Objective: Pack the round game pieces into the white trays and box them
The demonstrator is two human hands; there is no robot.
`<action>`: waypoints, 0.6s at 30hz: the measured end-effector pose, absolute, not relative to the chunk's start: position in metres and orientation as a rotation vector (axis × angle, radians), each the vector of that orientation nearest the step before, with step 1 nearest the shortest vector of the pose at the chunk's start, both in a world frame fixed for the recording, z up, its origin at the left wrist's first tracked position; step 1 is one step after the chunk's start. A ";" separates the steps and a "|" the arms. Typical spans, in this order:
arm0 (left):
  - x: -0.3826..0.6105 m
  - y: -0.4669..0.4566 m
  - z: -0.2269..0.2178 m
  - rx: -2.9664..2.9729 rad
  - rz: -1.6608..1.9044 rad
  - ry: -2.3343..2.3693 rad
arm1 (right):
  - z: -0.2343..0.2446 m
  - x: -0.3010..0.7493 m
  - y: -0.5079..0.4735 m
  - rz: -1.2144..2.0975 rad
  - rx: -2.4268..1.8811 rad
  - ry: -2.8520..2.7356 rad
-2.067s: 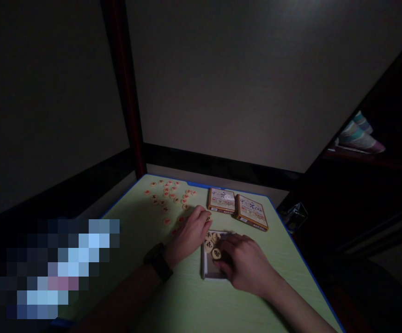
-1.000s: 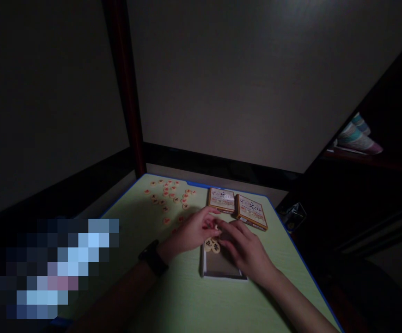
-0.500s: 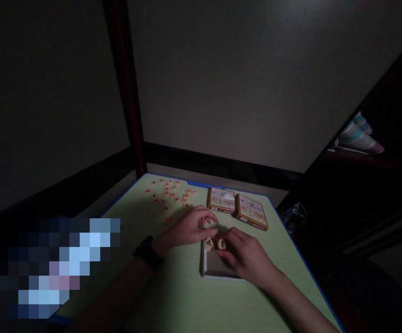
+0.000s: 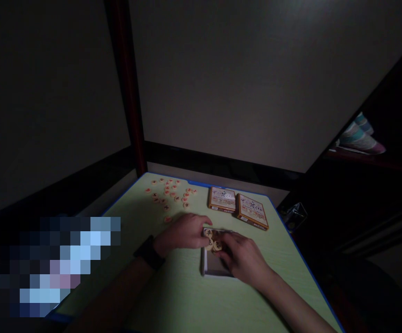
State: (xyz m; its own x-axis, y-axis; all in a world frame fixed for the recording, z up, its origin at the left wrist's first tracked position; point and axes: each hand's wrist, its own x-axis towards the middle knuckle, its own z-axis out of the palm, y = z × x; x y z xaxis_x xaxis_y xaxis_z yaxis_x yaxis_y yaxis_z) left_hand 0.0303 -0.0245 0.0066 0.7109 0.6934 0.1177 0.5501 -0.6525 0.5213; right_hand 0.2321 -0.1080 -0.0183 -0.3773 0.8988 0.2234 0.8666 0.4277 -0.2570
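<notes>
An open box tray (image 4: pixel 205 263) with pale walls lies on the table before me. Round wooden Chinese chess pieces with dark characters sit in its far left part, among them one piece (image 4: pixel 208 233) in the corner. My right hand (image 4: pixel 245 257) reaches in from the right, thumb and fingers closed around another chess piece (image 4: pixel 217 245). At the tray's left wall is my left hand (image 4: pixel 186 232), its index finger and thumb apart. The thumb tip is at the pieces. Part of the tray's far right side is hidden under my right hand.
Several loose chess pieces (image 4: pixel 167 188), marked red or dark, are scattered at the far left of the green table (image 4: pixel 173 296). Two printed boxes, a left box (image 4: pixel 222 199) and a right box (image 4: pixel 252 211), lie beyond the tray. Walls (image 4: pixel 222 88) rise behind the table.
My left hand has drawn back slightly left and its thumb has lowered toward the tray's edge. My right hand has brought its chess piece down beside the others, and more pieces now show.
</notes>
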 end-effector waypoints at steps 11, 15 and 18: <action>0.033 -0.031 0.001 2.638 0.330 0.929 | -0.019 0.230 -0.106 0.127 -1.547 -2.373; 0.035 -0.035 0.001 2.665 0.333 0.941 | -0.017 0.230 -0.108 0.124 -1.557 -2.367; 0.038 -0.038 -0.001 2.658 0.349 0.977 | -0.018 0.230 -0.108 0.100 -1.527 -2.358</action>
